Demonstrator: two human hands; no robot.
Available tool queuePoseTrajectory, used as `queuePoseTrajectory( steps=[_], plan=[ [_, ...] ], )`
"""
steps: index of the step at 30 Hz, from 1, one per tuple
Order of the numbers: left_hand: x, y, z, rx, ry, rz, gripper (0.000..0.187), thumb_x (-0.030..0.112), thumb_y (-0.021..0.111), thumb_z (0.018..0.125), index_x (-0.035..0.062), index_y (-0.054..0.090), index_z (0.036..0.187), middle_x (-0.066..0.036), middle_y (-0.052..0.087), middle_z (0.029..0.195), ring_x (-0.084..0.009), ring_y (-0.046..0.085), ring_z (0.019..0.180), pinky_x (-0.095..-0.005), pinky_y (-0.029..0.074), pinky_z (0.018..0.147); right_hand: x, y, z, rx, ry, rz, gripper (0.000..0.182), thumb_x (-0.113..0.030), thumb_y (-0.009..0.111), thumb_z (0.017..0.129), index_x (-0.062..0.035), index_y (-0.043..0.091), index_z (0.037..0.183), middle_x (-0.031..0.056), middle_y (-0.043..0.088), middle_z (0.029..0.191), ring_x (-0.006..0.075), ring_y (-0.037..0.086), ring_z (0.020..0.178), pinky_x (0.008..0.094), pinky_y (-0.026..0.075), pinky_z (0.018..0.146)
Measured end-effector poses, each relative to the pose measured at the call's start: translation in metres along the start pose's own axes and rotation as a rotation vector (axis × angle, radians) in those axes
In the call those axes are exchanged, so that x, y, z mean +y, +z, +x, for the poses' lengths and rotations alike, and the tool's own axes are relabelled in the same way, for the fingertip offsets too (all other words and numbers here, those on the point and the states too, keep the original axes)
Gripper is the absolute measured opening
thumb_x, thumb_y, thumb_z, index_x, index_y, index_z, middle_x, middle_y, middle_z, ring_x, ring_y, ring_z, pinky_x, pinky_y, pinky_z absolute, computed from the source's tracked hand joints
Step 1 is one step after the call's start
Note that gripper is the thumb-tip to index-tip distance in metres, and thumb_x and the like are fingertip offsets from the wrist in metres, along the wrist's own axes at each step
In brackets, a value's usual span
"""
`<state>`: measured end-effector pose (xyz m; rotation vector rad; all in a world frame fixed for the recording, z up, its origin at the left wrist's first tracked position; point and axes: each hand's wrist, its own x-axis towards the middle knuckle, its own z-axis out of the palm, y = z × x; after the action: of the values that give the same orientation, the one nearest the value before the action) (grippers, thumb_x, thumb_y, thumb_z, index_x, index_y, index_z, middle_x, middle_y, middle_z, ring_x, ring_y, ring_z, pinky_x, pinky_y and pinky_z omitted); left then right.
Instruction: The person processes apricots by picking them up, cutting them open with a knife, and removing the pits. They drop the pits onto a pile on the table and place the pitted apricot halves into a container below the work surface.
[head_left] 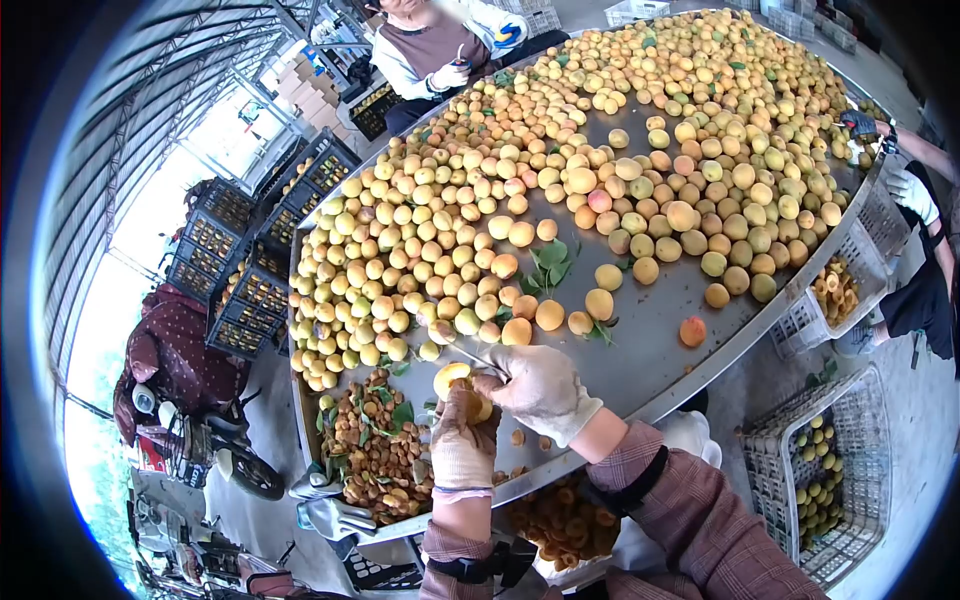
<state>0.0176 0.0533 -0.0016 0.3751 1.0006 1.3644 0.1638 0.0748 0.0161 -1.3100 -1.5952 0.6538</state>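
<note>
My left hand (464,435), in a stained white glove, grips a cut yellow apricot (452,378) above the near edge of the metal table (640,375). Just to its right, my right hand (540,390), gloved too, is closed around a thin metal tool (468,354) that points left over the fruit. The fingertips of both hands are close together. Left of my left hand lies a heap of brown pits (375,450) with some green leaves. Whole apricots (430,240) cover much of the table beyond my hands.
Across the table sits a person (430,55) in white sleeves. Gloved hands of others (912,192) show at the right edge. A crate of green fruit (775,460) stands at lower right, a basket of cut fruit (800,318) above it. Stacked black crates (215,240) and motorbikes stand left.
</note>
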Motion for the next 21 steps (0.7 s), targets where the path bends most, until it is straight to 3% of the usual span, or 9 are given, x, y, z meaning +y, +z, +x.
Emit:
queuePoseTrajectory(
  steps=[7, 10, 12, 14, 15, 17, 18, 19, 21],
  plan=[
    [-0.002, 0.017, -0.017, -0.077, 0.038, 0.029, 0.032, 0.012, 0.056, 0.093, 0.0042, 0.051, 0.124, -0.01, 0.058, 0.115, -0.0194, 0.059, 0.103, -0.0312, 0.05, 0.087, -0.004, -0.01, 0.001, -0.057, -0.014, 0.086, 0.022, -0.028, 0.069, 0.075, -0.0092, 0.066, 0.087, 0.0119, 0.063, 0.07, 0.0307, 0.063, 0.066, 0.0373, 0.05, 0.058],
    [-0.002, 0.035, -0.032, -0.107, 0.246, 0.14, 0.038, 0.012, 0.053, 0.094, 0.0023, 0.047, 0.13, -0.011, 0.058, 0.119, -0.0231, 0.058, 0.109, -0.0358, 0.047, 0.096, -0.005, -0.011, 0.0, -0.031, -0.005, 0.109, 0.022, -0.028, 0.067, 0.075, -0.0096, 0.066, 0.087, 0.0113, 0.063, 0.071, 0.0302, 0.063, 0.067, 0.0378, 0.051, 0.059],
    [-0.004, 0.034, -0.032, -0.126, 0.273, 0.176, 0.039, 0.011, 0.054, 0.093, 0.002, 0.047, 0.13, -0.011, 0.058, 0.119, -0.0224, 0.058, 0.109, -0.0351, 0.047, 0.096, -0.005, -0.004, -0.001, -0.007, -0.007, 0.155, 0.021, -0.026, 0.067, 0.075, -0.0091, 0.066, 0.088, 0.0113, 0.063, 0.072, 0.0301, 0.063, 0.068, 0.0376, 0.05, 0.059],
    [-0.003, 0.033, -0.033, -0.146, 0.306, 0.215, 0.039, 0.01, 0.055, 0.092, 0.0017, 0.047, 0.13, -0.011, 0.059, 0.118, -0.0216, 0.058, 0.109, -0.0345, 0.047, 0.096, -0.001, 0.007, -0.002, 0.103, -0.024, 0.52, 0.017, -0.014, 0.07, 0.071, -0.0074, 0.065, 0.085, 0.0117, 0.06, 0.069, 0.0295, 0.058, 0.06, 0.0328, 0.047, 0.055],
    [-0.004, 0.033, -0.034, -0.139, 0.301, 0.184, 0.038, 0.011, 0.056, 0.092, 0.0015, 0.048, 0.129, -0.01, 0.059, 0.117, -0.0195, 0.058, 0.106, -0.0326, 0.047, 0.094, -0.004, 0.005, -0.003, 0.103, -0.023, 0.522, 0.017, -0.014, 0.07, 0.071, -0.0074, 0.065, 0.085, 0.0117, 0.06, 0.069, 0.0295, 0.058, 0.06, 0.0328, 0.047, 0.055],
    [-0.006, 0.033, -0.035, -0.127, 0.289, 0.117, 0.037, 0.014, 0.058, 0.092, 0.001, 0.05, 0.126, -0.008, 0.06, 0.113, -0.0152, 0.059, 0.101, -0.0286, 0.048, 0.089, -0.01, -0.003, -0.006, 0.137, -0.128, 0.197, 0.012, -0.011, 0.068, 0.073, -0.0049, 0.063, 0.084, 0.0094, 0.061, 0.068, 0.0229, 0.059, 0.058, 0.0322, 0.046, 0.055],
    [-0.007, 0.033, -0.033, -0.084, 0.323, 0.147, 0.036, 0.019, 0.059, 0.092, 0.0011, 0.052, 0.123, -0.007, 0.062, 0.108, -0.014, 0.061, 0.092, -0.0273, 0.05, 0.081, -0.009, -0.002, -0.006, 0.102, -0.13, 0.154, 0.008, -0.009, 0.065, 0.078, -0.0026, 0.063, 0.082, 0.0035, 0.061, 0.065, 0.013, 0.059, 0.06, 0.0307, 0.046, 0.054],
    [-0.007, 0.028, -0.032, -0.083, 0.318, 0.148, 0.036, 0.019, 0.059, 0.092, 0.0011, 0.052, 0.123, -0.007, 0.062, 0.108, -0.014, 0.061, 0.092, -0.0273, 0.05, 0.081, -0.007, -0.002, -0.007, 0.101, -0.125, 0.153, 0.008, -0.009, 0.065, 0.078, -0.0026, 0.063, 0.082, 0.0035, 0.061, 0.065, 0.013, 0.059, 0.06, 0.0307, 0.046, 0.054],
    [-0.002, 0.015, -0.033, -0.047, 0.385, 0.256, 0.034, 0.021, 0.06, 0.092, 0.0013, 0.055, 0.119, -0.007, 0.065, 0.099, -0.0132, 0.062, 0.081, -0.0261, 0.051, 0.071, -0.004, -0.001, -0.008, -0.103, 0.094, 0.578, 0.007, -0.008, 0.064, 0.081, -0.0017, 0.063, 0.083, -0.0006, 0.059, 0.066, 0.0083, 0.055, 0.059, 0.0271, 0.044, 0.052]
  ],
)
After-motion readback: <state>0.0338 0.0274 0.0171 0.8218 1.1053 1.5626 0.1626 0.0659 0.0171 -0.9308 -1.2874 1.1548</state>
